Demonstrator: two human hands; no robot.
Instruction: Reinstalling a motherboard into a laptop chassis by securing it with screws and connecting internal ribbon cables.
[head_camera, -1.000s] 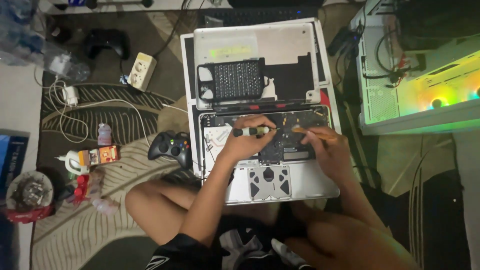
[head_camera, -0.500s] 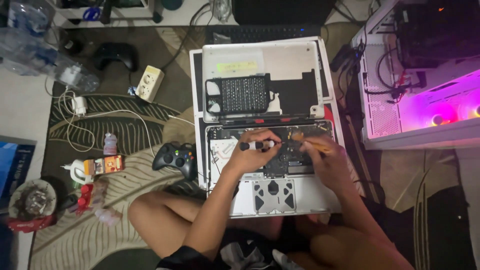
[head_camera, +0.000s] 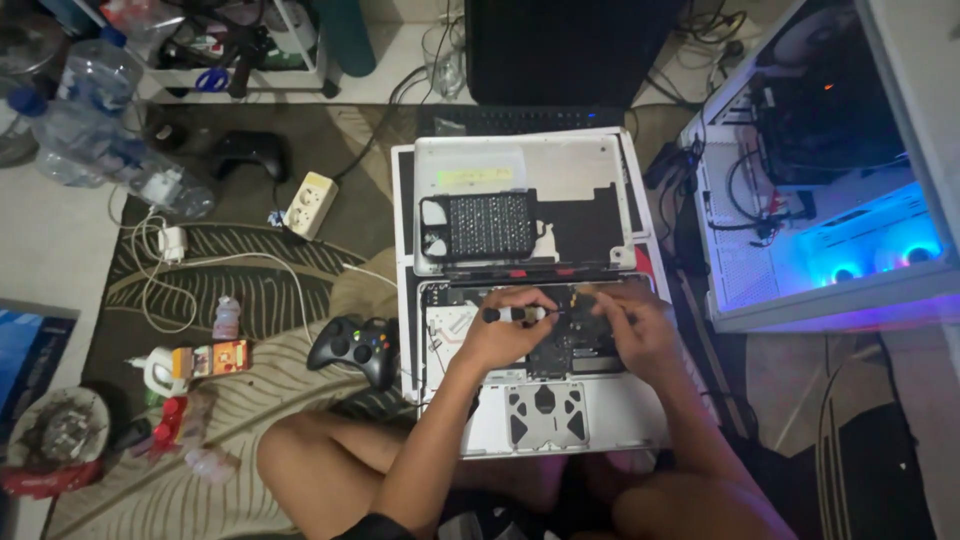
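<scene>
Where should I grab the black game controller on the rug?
Take the controller by one of its two handle horns, coming from above on its left side. It lies flat, face up, with bare rug to its left; the opened laptop crowds its right edge.

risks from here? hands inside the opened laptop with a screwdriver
1. The left hand holds a small screwdriver over the exposed board; a slip could scratch parts.
2. The right hand works close beside it, so the tip could jab fingers.
3. The opened laptop rests half over the person's legs, above the patterned rug; it could tip, and any loose screw would likely vanish.
</scene>
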